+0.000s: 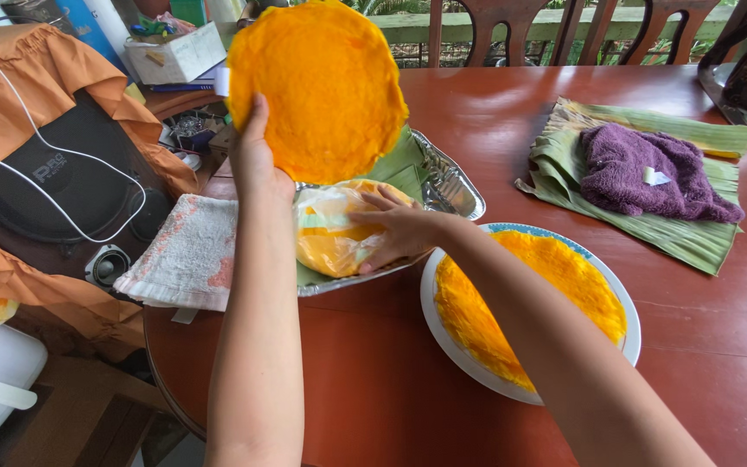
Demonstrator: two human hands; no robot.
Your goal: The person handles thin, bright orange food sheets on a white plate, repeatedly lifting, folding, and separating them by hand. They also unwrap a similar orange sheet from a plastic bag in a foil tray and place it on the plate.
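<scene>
My left hand (257, 160) holds up a round, thin orange flatbread (317, 86) by its lower left edge, above the metal tray. My right hand (395, 229) rests flat on a clear plastic bag of orange flatbreads (330, 233) lying in the silver tray (456, 186), which is lined with green banana leaf (404, 160). Just right of the tray, under my right forearm, a white plate with a blue rim (624, 298) carries another orange flatbread (555, 277).
A purple towel (650, 173) lies on banana leaves (693, 238) at the right of the red wooden table (373, 372). A white patterned cloth (188, 251) hangs off the left edge. A black speaker under orange cloth (54, 182) stands left. Chairs line the far side.
</scene>
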